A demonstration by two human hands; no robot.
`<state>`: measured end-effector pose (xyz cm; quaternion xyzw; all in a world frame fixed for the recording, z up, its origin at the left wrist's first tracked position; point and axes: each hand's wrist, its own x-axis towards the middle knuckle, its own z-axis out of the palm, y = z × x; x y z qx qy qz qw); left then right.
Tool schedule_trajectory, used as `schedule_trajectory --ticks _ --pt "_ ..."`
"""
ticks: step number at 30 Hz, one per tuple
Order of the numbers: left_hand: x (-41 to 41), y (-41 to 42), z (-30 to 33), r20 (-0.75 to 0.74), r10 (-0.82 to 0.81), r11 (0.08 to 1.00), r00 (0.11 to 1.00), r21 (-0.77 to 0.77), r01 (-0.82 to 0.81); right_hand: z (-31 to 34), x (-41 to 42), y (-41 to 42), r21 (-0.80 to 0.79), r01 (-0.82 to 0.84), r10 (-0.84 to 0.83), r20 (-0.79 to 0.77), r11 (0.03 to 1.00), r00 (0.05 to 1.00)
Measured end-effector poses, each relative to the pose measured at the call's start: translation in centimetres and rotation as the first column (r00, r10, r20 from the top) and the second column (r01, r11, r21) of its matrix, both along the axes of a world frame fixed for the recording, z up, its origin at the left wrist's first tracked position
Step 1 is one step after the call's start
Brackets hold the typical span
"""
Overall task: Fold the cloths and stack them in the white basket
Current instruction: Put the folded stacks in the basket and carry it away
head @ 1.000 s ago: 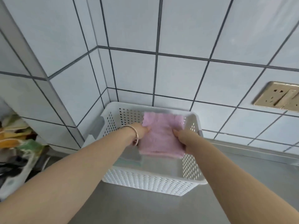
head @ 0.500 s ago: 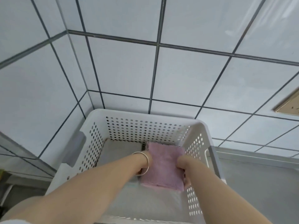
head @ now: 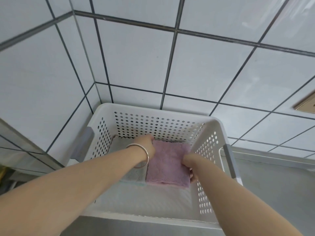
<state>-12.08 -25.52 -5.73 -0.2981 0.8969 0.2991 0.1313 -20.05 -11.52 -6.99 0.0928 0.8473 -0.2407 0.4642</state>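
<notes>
Folded pink cloth [head: 167, 163] lies inside the white basket [head: 208, 147], on its right half beside a grey cloth [head: 135, 173], left hand [head: 147, 144] gripping its left edge and right hand [head: 188, 165] its right edge, basket set on a steel counter [head: 272, 193] in a tiled corner.

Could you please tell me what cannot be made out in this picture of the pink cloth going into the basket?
- Head view: the fingers of the left hand and right hand are hidden by the wrists and the pink cloth.
- How many cloths lie beneath: only a grey cloth edge shows.
- The white basket floor under the cloth.
- The wall socket, cut off by the right edge.
</notes>
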Motion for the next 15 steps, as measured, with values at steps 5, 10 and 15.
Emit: schedule_trajectory --ticks 5,10,15 --pt "2.1 -1.7 0.1 0.017 -0.056 0.959 0.998 -0.279 0.059 1.9 0.9 -0.1 0.24 -0.431 0.476 -0.176 0.87 0.862" --pt "3.6 -2.4 -1.9 0.474 -0.172 0.919 0.863 -0.24 0.314 2.4 2.8 -1.9 0.43 -0.649 0.765 -0.494 0.628 0.413" --pt "3.7 -0.8 -2.0 0.542 -0.193 0.849 0.818 -0.325 0.416 -1.0 3.3 -1.8 0.351 -0.777 0.844 -0.341 0.523 0.414"
